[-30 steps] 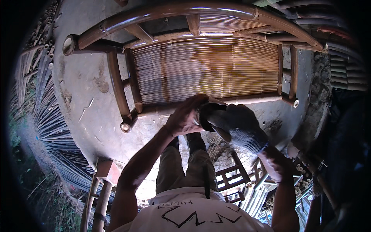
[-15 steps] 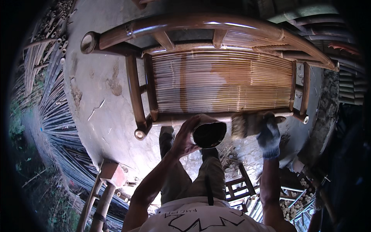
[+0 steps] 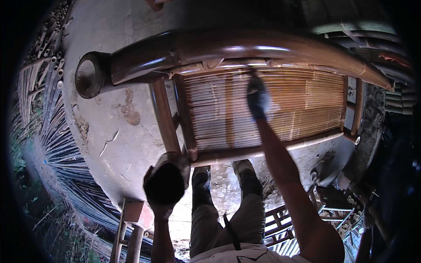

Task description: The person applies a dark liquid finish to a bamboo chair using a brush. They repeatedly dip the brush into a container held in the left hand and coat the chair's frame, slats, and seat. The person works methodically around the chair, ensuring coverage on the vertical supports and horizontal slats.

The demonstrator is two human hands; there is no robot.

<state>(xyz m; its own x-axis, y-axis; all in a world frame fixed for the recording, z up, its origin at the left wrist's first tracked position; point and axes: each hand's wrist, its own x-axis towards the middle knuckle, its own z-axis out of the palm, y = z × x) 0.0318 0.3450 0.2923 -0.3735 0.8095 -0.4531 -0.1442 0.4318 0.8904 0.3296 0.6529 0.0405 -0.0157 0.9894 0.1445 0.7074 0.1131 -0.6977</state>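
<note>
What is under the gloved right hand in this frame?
The right hand lies on the slatted bamboo panel of a bamboo chair frame, near its top rail. The slats directly beneath the glove are covered. The left hand holds a dark round container apart from it.

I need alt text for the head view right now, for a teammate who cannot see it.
A person stands over a bamboo chair, the gloved right hand reaching onto its slatted seat while the left hand holds a dark round container near the chair's front corner. The chair rests on a concrete floor, with bundled bamboo poles at the left.
</note>
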